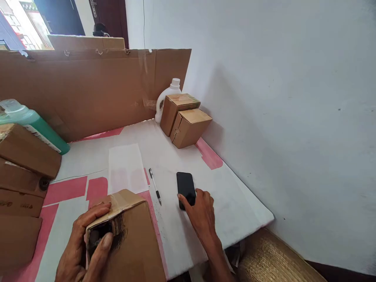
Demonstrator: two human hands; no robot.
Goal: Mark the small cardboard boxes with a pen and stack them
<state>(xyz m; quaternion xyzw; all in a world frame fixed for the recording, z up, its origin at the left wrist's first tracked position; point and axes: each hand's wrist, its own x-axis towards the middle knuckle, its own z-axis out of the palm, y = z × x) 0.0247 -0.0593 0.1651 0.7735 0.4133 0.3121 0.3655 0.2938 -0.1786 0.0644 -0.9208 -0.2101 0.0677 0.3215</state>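
My left hand (85,243) grips a cardboard box (138,243) at its upper left corner, fingers over the taped top edge. The thumb lies at a ragged hole (101,231) with black smudges around it; what is inside the hole is too dark to make out. A black smartphone (186,188) lies face up on the table, its screen dark. My right hand (201,209) reaches over its near end, thumb at the left edge and fingers at the right, closed around it. Left of the phone lies a pen (155,187), beside a white sheet of paper (126,164).
Stacked cardboard boxes (20,203) and a green liquid bottle (44,131) stand at the left. Two small boxes (190,127) and a white jug (173,88) stand at the back right. A cardboard panel (88,90) borders the white and pink table (235,211); a wall (279,98) rises to the right.
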